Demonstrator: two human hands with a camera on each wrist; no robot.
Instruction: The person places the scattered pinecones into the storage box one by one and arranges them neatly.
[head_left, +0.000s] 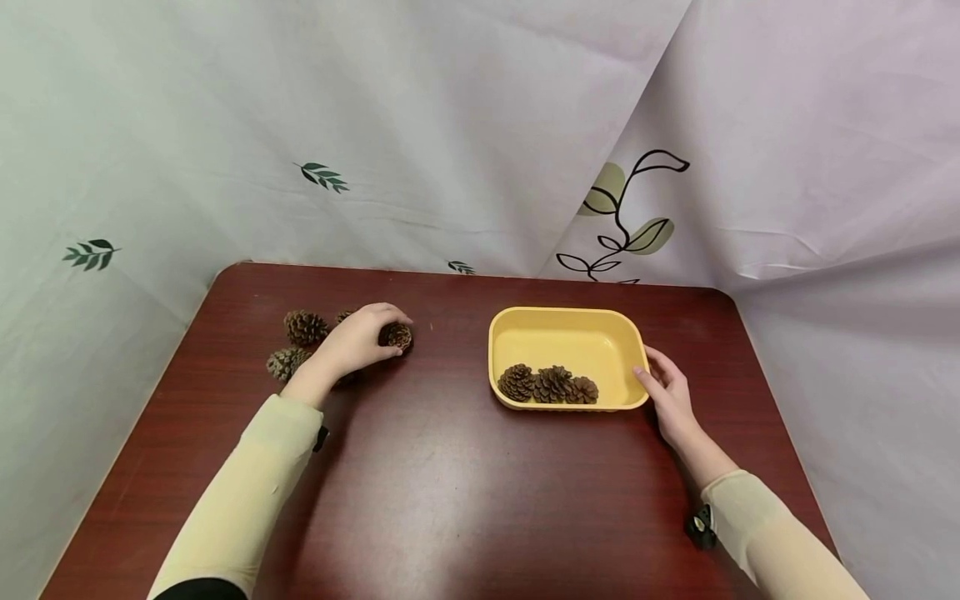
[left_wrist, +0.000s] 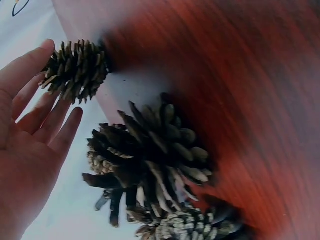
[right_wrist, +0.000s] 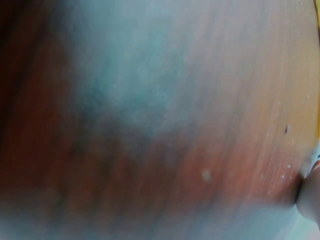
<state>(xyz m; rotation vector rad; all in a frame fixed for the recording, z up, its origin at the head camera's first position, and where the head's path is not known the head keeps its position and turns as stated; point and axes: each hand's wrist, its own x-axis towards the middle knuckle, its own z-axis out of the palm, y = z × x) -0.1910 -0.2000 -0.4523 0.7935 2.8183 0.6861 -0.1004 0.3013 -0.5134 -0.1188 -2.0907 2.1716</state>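
Note:
My left hand (head_left: 365, 337) pinches a brown pine cone (head_left: 397, 336) between thumb and fingers, at the left part of the table. In the left wrist view that pine cone (left_wrist: 77, 71) sits at the fingertips, low over or on the wood; I cannot tell which. Beside and under the left wrist lie several more cones, among them a brown one (head_left: 305, 327) and a greyer one (head_left: 287, 363). At the right, my right hand (head_left: 671, 396) grips the right end of a yellow plastic tray (head_left: 566, 314), thumb over the rim. Three pine cones (head_left: 552, 384) lie in a row along its near wall.
The dark red wooden table (head_left: 450, 500) has rounded far corners. A pale cloth (head_left: 450, 125) with printed leaves hangs behind and at both sides of it. The right wrist view shows mostly blurred tabletop (right_wrist: 225, 125).

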